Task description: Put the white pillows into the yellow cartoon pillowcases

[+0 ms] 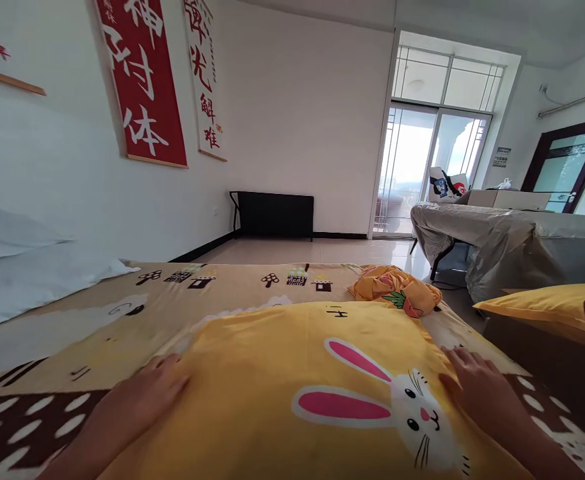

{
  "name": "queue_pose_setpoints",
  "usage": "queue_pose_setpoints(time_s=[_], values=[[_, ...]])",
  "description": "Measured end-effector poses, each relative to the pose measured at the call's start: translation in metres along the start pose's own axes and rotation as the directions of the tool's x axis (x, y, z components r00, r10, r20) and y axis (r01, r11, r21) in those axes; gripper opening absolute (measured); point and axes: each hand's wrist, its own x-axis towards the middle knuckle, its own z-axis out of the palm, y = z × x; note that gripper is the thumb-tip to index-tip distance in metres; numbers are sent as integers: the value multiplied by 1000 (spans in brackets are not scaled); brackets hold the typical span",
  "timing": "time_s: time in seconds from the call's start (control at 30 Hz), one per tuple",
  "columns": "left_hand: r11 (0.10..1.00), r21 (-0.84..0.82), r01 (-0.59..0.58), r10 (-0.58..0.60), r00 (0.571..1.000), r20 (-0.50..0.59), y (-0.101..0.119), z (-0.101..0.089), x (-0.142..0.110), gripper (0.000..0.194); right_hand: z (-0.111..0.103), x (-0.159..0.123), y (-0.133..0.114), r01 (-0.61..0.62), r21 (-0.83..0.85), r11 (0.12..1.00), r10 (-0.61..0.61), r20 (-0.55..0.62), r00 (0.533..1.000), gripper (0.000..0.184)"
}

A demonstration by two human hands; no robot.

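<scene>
A plump yellow pillow (pixel 252 387) with a printed white rabbit and pink ears lies in front of me on the patterned bed sheet (pixel 237 283). At its left side, my left hand (pixel 155 390) holds the edge, the thumb against the yellow cloth. My right hand (pixel 480 383) takes the opposite side, beside the rabbit's face, with its thumb on the pillow and its fingers along the outer edge. Parts of the fingers are hidden against the pillow's sides. Just beyond the far right corner sits a bunched orange cloth (pixel 392 287) with a carrot print.
White bedding (pixel 42 273) lies to the left. At right, another yellow pillow (pixel 537 303) rests on a dark surface. A plastic-covered table (pixel 502 230) carries a carton (pixel 507 199) and a bag (pixel 447 187). A black folded panel (pixel 275 215) stands against the far wall.
</scene>
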Motion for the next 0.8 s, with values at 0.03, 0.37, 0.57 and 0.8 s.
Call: queue_pose_setpoints(time_s=[0.03,0.37,0.57,0.8], values=[[995,25,-92,90,995,49,29,-11,1,46,-12,12,-24,61,20,998,-61,-16,998,39],[922,-36,-384,386,922,30,252,-47,85,30,-56,198,-201,276,217,937,-305,114,946,24],[938,-110,-328,342,925,164,254,43,110,32,54,197,-205,196,333,923,-290,264,920,25],[935,-164,-315,344,918,198,247,89,132,42,115,205,-203,67,466,882,-230,302,925,37]])
